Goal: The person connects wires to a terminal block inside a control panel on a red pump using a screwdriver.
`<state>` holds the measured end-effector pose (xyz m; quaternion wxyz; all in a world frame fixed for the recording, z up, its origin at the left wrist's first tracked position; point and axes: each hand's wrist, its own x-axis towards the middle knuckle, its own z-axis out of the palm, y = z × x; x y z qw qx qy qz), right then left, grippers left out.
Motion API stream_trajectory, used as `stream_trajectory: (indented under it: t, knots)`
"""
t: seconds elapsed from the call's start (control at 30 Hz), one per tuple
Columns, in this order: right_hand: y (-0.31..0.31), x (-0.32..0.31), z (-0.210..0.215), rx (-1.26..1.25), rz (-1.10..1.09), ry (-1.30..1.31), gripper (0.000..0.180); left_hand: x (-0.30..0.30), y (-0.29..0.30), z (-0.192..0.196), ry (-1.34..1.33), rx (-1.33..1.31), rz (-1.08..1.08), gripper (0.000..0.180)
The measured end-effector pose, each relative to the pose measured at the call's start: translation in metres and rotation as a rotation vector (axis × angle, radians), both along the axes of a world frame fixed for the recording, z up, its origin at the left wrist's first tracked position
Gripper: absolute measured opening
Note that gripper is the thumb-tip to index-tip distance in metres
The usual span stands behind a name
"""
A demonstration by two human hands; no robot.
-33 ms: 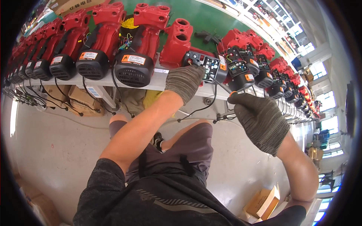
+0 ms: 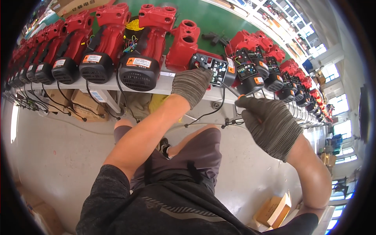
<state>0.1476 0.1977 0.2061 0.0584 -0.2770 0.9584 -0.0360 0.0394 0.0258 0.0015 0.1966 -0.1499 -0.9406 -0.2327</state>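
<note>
Row of red pumps (image 2: 94, 70) w/ dark end caps, along L part of bench (image 2: 166, 83). Second group of pumps (image 2: 250, 80), several w/ exposed wiring, on R part of bench. Yellow bits (image 2: 135, 25) in dark tub (image 2: 128, 34), set back from bench's front edge, approx. ctr. Black cords (image 2: 84, 118), hanging below same edge. Cardboard boxes (image 2: 88, 105) & yellow cloth (image 2: 154, 102), under bench. White shelves (image 2: 291, 24), beyond bench, R; windows (image 2: 340, 102), farther R. Open carton (image 2: 273, 211), on floor (image 2: 70, 160) this side of bench, twd. R.
</note>
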Motion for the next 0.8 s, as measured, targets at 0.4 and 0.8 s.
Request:
stream_trajectory:
  t: [0.4, 0.8]
  knots:
    - [-0.011, -0.007, 0.001, 0.087, -0.081, -0.044, 0.023, 0.001, -0.005, 0.003, -0.041, 0.010, -0.026, 0.018]
    - [-0.007, 0.008, 0.004, 0.295, 0.239, 0.144, 0.019, 0.000, 0.007, 0.006, -0.001, -0.025, -0.053, 0.012]
